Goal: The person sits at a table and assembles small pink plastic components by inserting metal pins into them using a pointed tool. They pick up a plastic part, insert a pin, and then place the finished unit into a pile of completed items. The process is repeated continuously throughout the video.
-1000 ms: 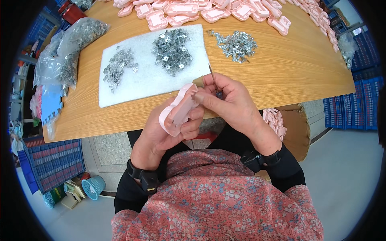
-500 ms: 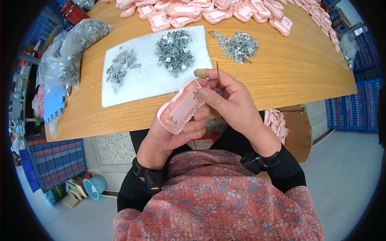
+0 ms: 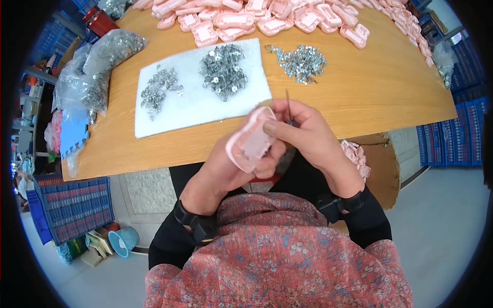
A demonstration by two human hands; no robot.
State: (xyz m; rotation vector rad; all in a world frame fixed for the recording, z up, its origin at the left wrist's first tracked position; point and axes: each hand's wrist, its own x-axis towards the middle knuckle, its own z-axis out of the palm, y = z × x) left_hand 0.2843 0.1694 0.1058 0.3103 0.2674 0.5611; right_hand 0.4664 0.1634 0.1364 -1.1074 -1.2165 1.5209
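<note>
Over the table's near edge, my left hand (image 3: 213, 172) is closed around a pale pink plastic shell (image 3: 247, 143), its hollow inner side facing up and tilted. My right hand (image 3: 310, 134) presses its thumb onto the shell's far right end. A thin dark pointed metal tool (image 3: 288, 105) sticks up from the right hand's fingers; the rest of it is hidden. Motion blurs the shell, so I cannot tell whether a small part sits in it. Beyond the hands, a white foam mat (image 3: 192, 105) carries two piles of small metal pieces (image 3: 224, 72).
Another heap of small metal parts (image 3: 301, 62) lies right of the mat. Many pink shells (image 3: 233, 20) cover the far side of the wooden table (image 3: 370, 97). Plastic bags of metal parts (image 3: 97, 77) sit at left. A cardboard box (image 3: 382, 169) stands below the right edge.
Both hands have shifted a little right and nearer to me with the pink shell, which has turned more upright. The right thumb stays at its far end.
</note>
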